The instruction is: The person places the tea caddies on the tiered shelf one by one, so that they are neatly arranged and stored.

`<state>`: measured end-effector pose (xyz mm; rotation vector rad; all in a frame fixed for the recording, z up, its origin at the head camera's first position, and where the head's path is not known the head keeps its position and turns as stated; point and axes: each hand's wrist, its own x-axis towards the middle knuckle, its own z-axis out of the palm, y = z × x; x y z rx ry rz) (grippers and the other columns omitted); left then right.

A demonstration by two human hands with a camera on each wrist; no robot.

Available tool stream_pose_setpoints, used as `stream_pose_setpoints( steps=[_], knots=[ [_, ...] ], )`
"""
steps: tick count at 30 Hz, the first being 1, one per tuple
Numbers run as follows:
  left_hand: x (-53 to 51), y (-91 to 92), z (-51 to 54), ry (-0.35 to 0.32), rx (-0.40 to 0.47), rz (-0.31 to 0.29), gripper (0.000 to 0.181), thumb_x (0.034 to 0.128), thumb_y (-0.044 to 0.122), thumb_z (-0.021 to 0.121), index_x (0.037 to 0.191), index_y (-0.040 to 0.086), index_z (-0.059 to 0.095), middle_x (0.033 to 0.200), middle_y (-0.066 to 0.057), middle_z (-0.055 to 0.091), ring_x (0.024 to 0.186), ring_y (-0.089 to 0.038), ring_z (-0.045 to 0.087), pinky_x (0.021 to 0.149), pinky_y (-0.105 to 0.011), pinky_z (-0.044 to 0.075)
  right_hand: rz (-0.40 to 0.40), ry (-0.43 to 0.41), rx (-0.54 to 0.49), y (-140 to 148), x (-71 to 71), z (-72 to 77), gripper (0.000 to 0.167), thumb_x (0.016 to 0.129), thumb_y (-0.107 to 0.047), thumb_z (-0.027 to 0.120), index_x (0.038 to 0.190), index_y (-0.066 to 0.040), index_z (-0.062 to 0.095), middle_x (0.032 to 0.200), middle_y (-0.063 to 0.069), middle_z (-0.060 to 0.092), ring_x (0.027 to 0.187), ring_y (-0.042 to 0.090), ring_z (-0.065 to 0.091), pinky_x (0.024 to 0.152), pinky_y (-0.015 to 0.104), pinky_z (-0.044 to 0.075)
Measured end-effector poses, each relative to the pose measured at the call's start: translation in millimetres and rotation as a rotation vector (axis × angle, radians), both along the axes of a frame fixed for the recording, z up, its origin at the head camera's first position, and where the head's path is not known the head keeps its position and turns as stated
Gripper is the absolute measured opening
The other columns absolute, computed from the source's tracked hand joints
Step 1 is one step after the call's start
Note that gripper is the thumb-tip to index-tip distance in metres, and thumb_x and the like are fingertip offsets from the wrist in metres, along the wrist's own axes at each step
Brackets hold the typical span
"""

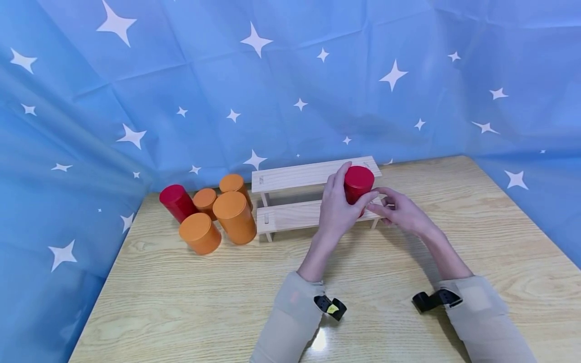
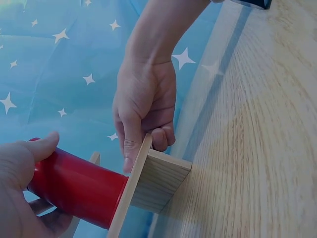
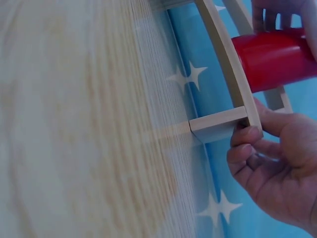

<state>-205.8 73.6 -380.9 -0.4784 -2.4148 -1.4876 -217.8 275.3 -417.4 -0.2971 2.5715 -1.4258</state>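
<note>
My left hand (image 1: 337,209) grips a red canister (image 1: 358,180) from its left side, with fingers and thumb spread around it. The canister stands upright on the lower tier near the right end of a two-tier wooden shelf (image 1: 290,217). In the left wrist view the canister's base (image 2: 111,201) appears to meet the board. My right hand (image 1: 404,214) pinches the right end of that lower board, thumb on top and curled fingers beneath. In the right wrist view the fingertips (image 3: 247,135) sit beside the shelf's end leg (image 3: 218,124).
Left of the shelf, several orange canisters (image 1: 234,218) and another red canister (image 1: 178,203) stand grouped on the wooden table (image 1: 181,302). A blue star-patterned cloth (image 1: 290,75) hangs behind the shelf. Black straps (image 1: 330,306) circle both sleeves.
</note>
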Motion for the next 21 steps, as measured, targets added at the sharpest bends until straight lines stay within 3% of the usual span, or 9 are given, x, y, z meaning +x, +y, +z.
stream_pose_setpoints(
  steps=[11,21],
  knots=[
    [2.5,-5.4,6.5,0.000,-0.059,0.007,0.086,0.0846,0.031,0.080,0.155,0.013,0.035,0.140,-0.010,0.051,0.123,-0.022,0.053,0.090,-0.032,0.055,0.002,0.000,0.009,0.7,-0.1,1.2,0.063,0.098,-0.029,0.069,0.149,-0.004,0.041,0.078,0.014,0.047,0.063,0.031,0.054,0.060,0.035,0.049],
    [4.0,-20.5,19.2,-0.018,0.081,-0.068,0.081,0.0844,0.027,0.080,0.152,0.011,0.037,0.134,-0.009,0.053,0.118,-0.020,0.053,0.088,-0.032,0.056,-0.003,-0.004,0.012,-0.1,-0.4,0.3,0.067,0.099,-0.031,0.068,0.150,0.000,0.038,0.079,0.013,0.049,0.064,0.030,0.055,0.061,0.035,0.050]
  ],
)
